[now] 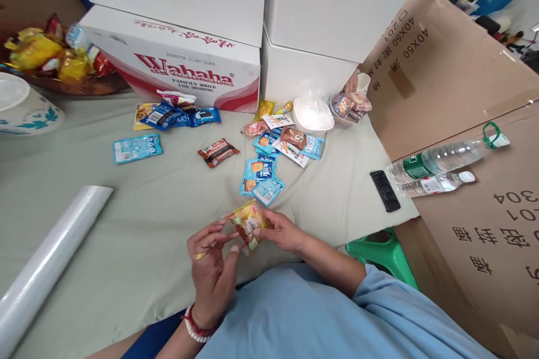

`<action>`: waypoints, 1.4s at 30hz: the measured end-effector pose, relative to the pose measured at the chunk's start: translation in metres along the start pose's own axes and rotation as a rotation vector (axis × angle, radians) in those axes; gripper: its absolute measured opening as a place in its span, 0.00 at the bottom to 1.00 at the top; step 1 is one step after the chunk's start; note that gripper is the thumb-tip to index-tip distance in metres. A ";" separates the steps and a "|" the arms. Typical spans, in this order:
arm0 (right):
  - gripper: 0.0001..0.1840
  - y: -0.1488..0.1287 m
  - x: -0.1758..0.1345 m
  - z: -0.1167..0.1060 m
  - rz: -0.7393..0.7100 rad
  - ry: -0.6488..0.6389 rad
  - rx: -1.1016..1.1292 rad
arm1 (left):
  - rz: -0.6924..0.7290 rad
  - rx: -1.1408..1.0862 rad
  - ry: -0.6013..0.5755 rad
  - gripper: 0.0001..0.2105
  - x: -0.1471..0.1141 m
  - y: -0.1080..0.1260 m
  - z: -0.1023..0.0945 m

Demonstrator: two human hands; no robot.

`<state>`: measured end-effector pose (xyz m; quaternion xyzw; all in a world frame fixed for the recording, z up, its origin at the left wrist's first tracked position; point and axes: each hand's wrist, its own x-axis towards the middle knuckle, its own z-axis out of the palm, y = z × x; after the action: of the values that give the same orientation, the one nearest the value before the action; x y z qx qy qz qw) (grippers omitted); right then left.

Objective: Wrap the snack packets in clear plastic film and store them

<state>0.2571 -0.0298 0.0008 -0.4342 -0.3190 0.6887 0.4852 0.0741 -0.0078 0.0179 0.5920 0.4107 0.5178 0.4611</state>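
Note:
My right hand (281, 230) pinches a yellow and brown snack packet (249, 224) by its right side, the thumb lying over its printed front. Close against the packet's left edge is my left hand (214, 266), with a gold ring and a bracelet; its fingers are bent and the thumb stands apart from them. Whether those fingertips press on the wrapper is hard to see. Just beyond the packet lie light-blue biscuit sachets (261, 176), partly overlapping. A brown-wrapped snack (218, 152) lies farther left, and a brown round-looking packet (293, 137) rests on the mixed pile behind.
Dark-blue packets (168, 116) and a single light-blue sachet (137, 148) lie left. A white bowl (312, 115) stands before white boxes (311, 67) and a Wahaha carton (181, 67). Rightward are a phone (384, 190) and bottles (446, 158); a plastic roll (54, 258) lies left.

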 end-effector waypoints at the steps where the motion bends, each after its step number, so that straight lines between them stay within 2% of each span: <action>1: 0.41 0.000 0.002 0.003 -0.013 0.018 -0.004 | -0.025 0.059 0.047 0.11 0.002 -0.001 -0.002; 3: 0.40 -0.001 0.006 0.007 -0.032 0.048 0.007 | -0.111 0.111 0.057 0.14 0.003 -0.005 -0.005; 7: 0.38 -0.008 0.012 0.011 -0.007 0.038 -0.006 | -0.272 0.095 -0.024 0.19 0.002 -0.012 -0.012; 13: 0.39 -0.010 0.014 0.018 0.033 0.004 -0.090 | -0.365 0.038 0.009 0.24 0.007 -0.016 -0.021; 16: 0.41 -0.011 0.013 0.024 0.046 -0.023 -0.106 | -0.485 -0.038 0.042 0.33 0.010 -0.014 -0.023; 18: 0.41 -0.013 0.013 0.029 0.059 -0.076 -0.119 | -0.586 -0.112 0.019 0.36 0.012 -0.010 -0.024; 20: 0.41 -0.015 0.014 0.033 0.071 -0.115 -0.128 | -0.665 -0.166 -0.012 0.35 0.015 -0.006 -0.026; 23: 0.41 -0.018 0.017 0.039 0.079 -0.117 -0.141 | -0.703 -0.194 -0.007 0.32 0.020 -0.001 -0.029; 29: 0.48 -0.009 0.024 0.048 0.079 0.030 -0.128 | -0.699 -0.247 0.007 0.30 0.025 -0.004 -0.031; 32: 0.43 -0.010 0.025 0.048 0.045 0.109 -0.152 | -0.627 -0.166 0.022 0.30 0.023 -0.008 -0.036; 35: 0.37 -0.024 0.024 0.042 -0.017 0.185 -0.190 | -0.482 0.037 0.080 0.29 0.019 -0.011 -0.053; 37: 0.35 -0.040 0.021 0.031 -0.059 0.259 -0.228 | -0.381 0.219 0.106 0.27 0.016 -0.012 -0.074; 39: 0.33 -0.061 0.017 0.011 -0.125 0.391 -0.268 | -0.276 0.419 0.139 0.24 0.011 -0.013 -0.098; 42: 0.32 -0.097 0.008 -0.043 -0.293 0.712 -0.291 | -0.174 0.668 0.191 0.21 0.001 -0.016 -0.133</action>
<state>0.3329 0.0102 0.0644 -0.6593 -0.2836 0.3666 0.5920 -0.0578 0.0132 0.0079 0.6219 0.6473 0.3668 0.2442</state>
